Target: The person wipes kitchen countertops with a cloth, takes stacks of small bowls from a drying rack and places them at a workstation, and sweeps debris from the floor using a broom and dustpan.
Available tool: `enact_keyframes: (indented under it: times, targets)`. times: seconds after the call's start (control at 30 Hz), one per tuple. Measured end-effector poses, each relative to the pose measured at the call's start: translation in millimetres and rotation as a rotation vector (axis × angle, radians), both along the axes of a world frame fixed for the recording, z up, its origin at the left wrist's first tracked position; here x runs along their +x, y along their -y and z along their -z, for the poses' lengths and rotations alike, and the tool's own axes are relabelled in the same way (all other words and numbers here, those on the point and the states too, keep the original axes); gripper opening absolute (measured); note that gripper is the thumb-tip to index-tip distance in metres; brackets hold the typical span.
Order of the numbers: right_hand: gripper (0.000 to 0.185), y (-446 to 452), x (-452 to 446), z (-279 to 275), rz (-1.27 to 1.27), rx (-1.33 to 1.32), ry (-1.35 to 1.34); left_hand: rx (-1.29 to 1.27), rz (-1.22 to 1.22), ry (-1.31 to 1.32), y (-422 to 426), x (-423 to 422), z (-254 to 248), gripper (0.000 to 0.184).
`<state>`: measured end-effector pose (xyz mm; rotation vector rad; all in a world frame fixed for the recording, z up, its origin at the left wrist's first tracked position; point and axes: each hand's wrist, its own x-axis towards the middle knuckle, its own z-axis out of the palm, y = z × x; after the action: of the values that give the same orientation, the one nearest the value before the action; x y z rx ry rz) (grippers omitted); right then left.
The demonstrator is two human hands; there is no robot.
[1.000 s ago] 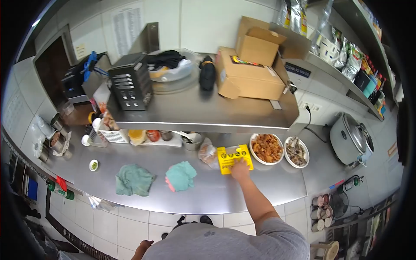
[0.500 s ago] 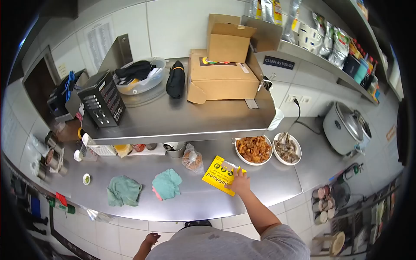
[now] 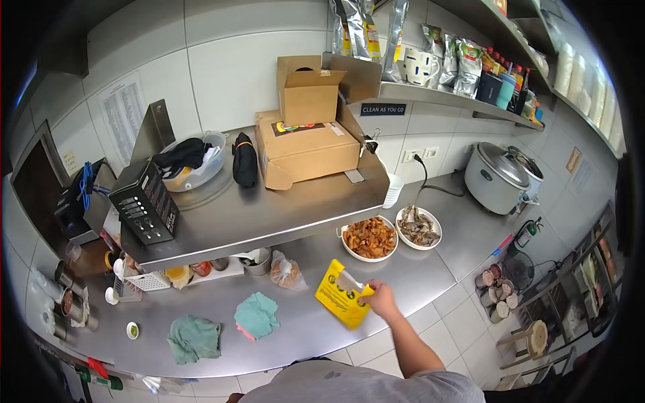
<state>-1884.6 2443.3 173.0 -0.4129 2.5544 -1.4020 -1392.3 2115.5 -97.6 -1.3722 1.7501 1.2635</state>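
Note:
My right hand (image 3: 381, 299) pinches the upper right corner of a yellow Safehand box (image 3: 341, 299). The box is tilted over the steel counter (image 3: 289, 336), its print blurred and a pale opening showing at its top edge. Only a sliver of my left hand (image 3: 235, 397) shows at the bottom edge, fingers hidden. Beyond the box stand a white bowl of reddish-brown cooked pieces (image 3: 370, 238) and a white bowl of greyish pieces (image 3: 418, 227). A knotted plastic bag (image 3: 287, 272) lies to the box's left.
Two green cloths lie on the counter, one (image 3: 194, 338) left of the other (image 3: 256, 314). A small cup of green bits (image 3: 133, 330) is farther left. A raised steel shelf (image 3: 269, 218) bears cardboard boxes (image 3: 309, 153). A rice cooker (image 3: 496, 180) stands at the right.
My right hand has gone from resting on the box to gripping its corner and lifting it at a tilt. The view has turned right and up, leaving my left hand almost out of frame.

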Motion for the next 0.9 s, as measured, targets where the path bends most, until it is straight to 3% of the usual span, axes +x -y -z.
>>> enact_keyframes:
  times: [0.1, 0.17, 0.2, 0.3, 0.37, 0.43, 0.5, 0.57, 0.7, 0.8, 0.9]
  targets:
    - [0.038, -30, 31, -165, -0.024, -0.081, -0.197, -0.009, 0.02, -0.037, 6, -10, -3, 0.032]
    - [0.036, -60, 42, -253, -0.004, -0.211, -0.751, -0.011, 0.024, -0.049, 10, -14, -3, 0.032]
    - [0.036, -68, 48, -292, 0.098, -0.313, -0.883, -0.01, 0.026, -0.058, 12, -16, -3, 0.032]
    - [0.029, -51, 46, -384, 0.3, -0.579, -1.251, -0.013, 0.016, -0.082, 14, -22, -4, 0.031]
    - [0.027, -25, 23, -437, 0.252, -0.566, -1.482, -0.015, 0.005, -0.096, 11, -22, -4, 0.031]
    - [0.029, 5, -3, -478, 0.315, -0.363, -1.602, -0.018, -0.003, -0.107, 7, -18, -3, 0.031]
    - [0.029, 35, -45, -508, 0.403, -0.112, -1.733, -0.022, -0.012, -0.113, -1, -9, 1, 0.031]
    - [0.033, 71, -80, -526, 0.466, 0.052, -1.605, -0.028, -0.025, -0.115, -10, 1, 5, 0.03]
    - [0.043, 116, -148, -519, 0.4, 0.009, -1.536, -0.055, -0.089, -0.103, -33, 29, 12, 0.03]
    - [0.048, 138, -196, -502, 0.302, -0.22, -1.327, -0.086, -0.177, -0.085, -59, 57, 17, 0.029]
    - [0.053, 150, -215, -479, 0.344, -0.248, -1.653, -0.121, -0.263, -0.076, -87, 81, 17, 0.029]
